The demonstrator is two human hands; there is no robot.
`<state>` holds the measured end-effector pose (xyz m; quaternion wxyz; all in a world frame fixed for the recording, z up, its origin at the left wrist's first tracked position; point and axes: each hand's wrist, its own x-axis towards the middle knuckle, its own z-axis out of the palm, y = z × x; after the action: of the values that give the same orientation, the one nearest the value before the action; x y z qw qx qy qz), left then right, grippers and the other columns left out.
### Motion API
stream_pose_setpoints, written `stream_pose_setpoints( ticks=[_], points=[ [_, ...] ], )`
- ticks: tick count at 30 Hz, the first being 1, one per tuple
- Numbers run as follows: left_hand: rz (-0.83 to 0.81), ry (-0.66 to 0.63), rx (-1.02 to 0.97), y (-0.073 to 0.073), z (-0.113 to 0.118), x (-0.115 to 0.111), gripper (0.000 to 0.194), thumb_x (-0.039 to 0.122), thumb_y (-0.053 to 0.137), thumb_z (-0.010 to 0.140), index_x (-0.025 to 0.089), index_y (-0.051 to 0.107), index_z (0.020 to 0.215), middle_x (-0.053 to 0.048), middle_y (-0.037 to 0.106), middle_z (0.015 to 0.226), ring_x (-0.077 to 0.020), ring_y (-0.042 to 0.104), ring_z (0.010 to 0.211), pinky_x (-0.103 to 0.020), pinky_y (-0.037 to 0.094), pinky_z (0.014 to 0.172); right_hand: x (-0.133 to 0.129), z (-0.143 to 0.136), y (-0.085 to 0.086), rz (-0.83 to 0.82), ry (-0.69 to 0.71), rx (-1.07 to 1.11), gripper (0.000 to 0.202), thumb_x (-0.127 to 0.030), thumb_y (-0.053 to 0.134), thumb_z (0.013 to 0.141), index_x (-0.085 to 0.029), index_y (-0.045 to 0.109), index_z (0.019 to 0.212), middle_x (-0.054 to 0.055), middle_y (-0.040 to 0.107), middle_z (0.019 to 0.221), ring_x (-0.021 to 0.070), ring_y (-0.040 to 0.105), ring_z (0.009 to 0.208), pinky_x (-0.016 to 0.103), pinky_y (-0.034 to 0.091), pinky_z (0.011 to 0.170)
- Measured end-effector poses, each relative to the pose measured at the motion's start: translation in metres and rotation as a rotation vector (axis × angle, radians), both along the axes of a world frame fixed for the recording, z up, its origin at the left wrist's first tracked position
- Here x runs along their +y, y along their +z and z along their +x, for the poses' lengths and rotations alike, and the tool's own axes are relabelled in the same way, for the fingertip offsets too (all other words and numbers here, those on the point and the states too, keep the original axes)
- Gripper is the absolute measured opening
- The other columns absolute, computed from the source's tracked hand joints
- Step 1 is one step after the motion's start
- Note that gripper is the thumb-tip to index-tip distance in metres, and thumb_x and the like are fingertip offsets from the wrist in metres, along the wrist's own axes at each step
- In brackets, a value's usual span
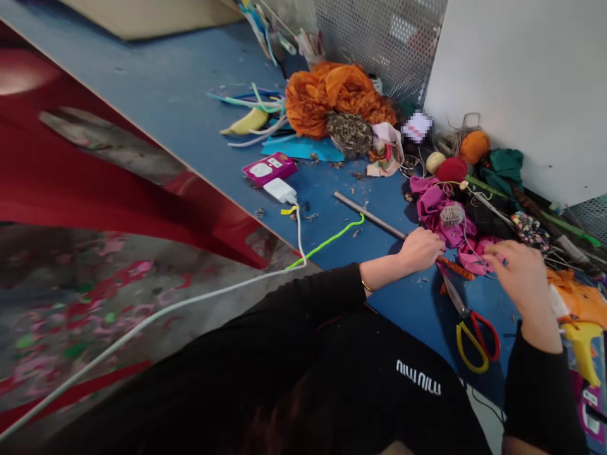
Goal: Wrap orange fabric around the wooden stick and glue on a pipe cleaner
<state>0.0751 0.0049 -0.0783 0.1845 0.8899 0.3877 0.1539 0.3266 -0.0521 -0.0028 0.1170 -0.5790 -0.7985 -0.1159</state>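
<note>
Blue table (190, 76), perforated panel (379, 44), white board (512, 76), hands (421, 249)

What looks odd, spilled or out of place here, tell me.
The banana looks odd, lying beside coloured strips on the blue table, though I cannot tell whether it is real. Brown crumbs are scattered across the table, and bright scraps litter the floor, as if dropped.
</note>
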Motion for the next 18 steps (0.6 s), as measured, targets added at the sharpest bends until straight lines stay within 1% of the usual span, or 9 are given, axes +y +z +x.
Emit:
stream_pose_setpoints(
  ticks=[2,4,5,7,9,11,13,18],
  points=[
    [-0.001,-0.019,-0.007,0.0,0.0,0.002,0.022,0.027,0.064,0.106,0.017,0.084,0.106,-0.009,0.083,0.109,-0.0259,0.074,0.108,-0.039,0.048,0.091,-0.021,-0.005,-0.021,-0.05,-0.014,-0.034,0.021,-0.033,0.062,0.101,-0.025,0.082,0.103,0.006,0.082,0.103,0.0244,0.069,0.096,0.039,0.04,0.087],
    [0.0,-0.036,-0.016,0.0,-0.001,0.004,0.02,0.028,0.067,0.104,0.017,0.084,0.107,-0.01,0.083,0.11,-0.0262,0.075,0.109,-0.038,0.049,0.092,-0.034,-0.003,-0.043,-0.049,-0.057,-0.047,0.021,-0.028,0.064,0.099,-0.024,0.083,0.107,0.008,0.082,0.105,0.0258,0.069,0.097,0.04,0.04,0.087],
    [-0.001,-0.042,-0.021,0.0,-0.001,0.006,0.019,0.027,0.068,0.103,0.017,0.084,0.107,-0.009,0.083,0.11,-0.0261,0.075,0.109,-0.038,0.049,0.092,-0.037,-0.001,-0.053,-0.049,-0.076,-0.047,0.022,-0.027,0.064,0.098,-0.024,0.083,0.108,0.009,0.082,0.106,0.0267,0.069,0.097,0.04,0.04,0.087],
    [-0.001,-0.046,-0.032,0.001,-0.002,0.009,0.017,0.025,0.07,0.101,0.018,0.084,0.107,-0.009,0.083,0.109,-0.0256,0.076,0.11,-0.037,0.05,0.092,-0.04,0.006,-0.072,-0.032,-0.109,-0.018,0.023,-0.027,0.061,0.099,-0.023,0.083,0.105,0.01,0.082,0.104,0.0275,0.069,0.095,0.041,0.041,0.087],
    [-0.001,-0.038,-0.041,0.001,-0.001,0.011,0.017,0.024,0.07,0.101,0.019,0.085,0.106,-0.008,0.084,0.11,-0.025,0.076,0.109,-0.035,0.051,0.092,-0.04,0.014,-0.085,0.0,-0.131,0.058,0.026,-0.029,0.057,0.102,-0.023,0.083,0.101,0.011,0.083,0.102,0.0274,0.069,0.094,0.041,0.043,0.088],
    [0.001,-0.027,-0.049,0.001,-0.001,0.014,0.017,0.024,0.07,0.102,0.019,0.085,0.106,-0.008,0.084,0.11,-0.0243,0.076,0.109,-0.034,0.052,0.093,-0.037,0.018,-0.093,0.024,-0.136,0.138,0.03,-0.032,0.054,0.104,-0.024,0.082,0.102,0.01,0.083,0.104,0.0273,0.069,0.095,0.04,0.044,0.088],
    [0.003,-0.019,-0.055,0.001,-0.002,0.015,0.017,0.023,0.07,0.102,0.019,0.086,0.106,-0.008,0.084,0.109,-0.0238,0.076,0.109,-0.033,0.052,0.094,-0.035,0.02,-0.098,0.03,-0.139,0.182,0.032,-0.035,0.053,0.105,-0.024,0.082,0.105,0.011,0.083,0.107,0.0277,0.069,0.096,0.041,0.045,0.089],
    [-0.001,-0.022,-0.067,-0.002,-0.007,0.013,0.015,0.028,0.076,0.098,0.018,0.084,0.105,-0.009,0.083,0.108,-0.0237,0.076,0.106,-0.032,0.054,0.093,-0.036,0.008,-0.099,-0.049,-0.176,0.236,0.026,-0.033,0.06,0.103,-0.023,0.083,0.104,0.01,0.083,0.108,0.0275,0.069,0.099,0.041,0.046,0.094]
  ],
)
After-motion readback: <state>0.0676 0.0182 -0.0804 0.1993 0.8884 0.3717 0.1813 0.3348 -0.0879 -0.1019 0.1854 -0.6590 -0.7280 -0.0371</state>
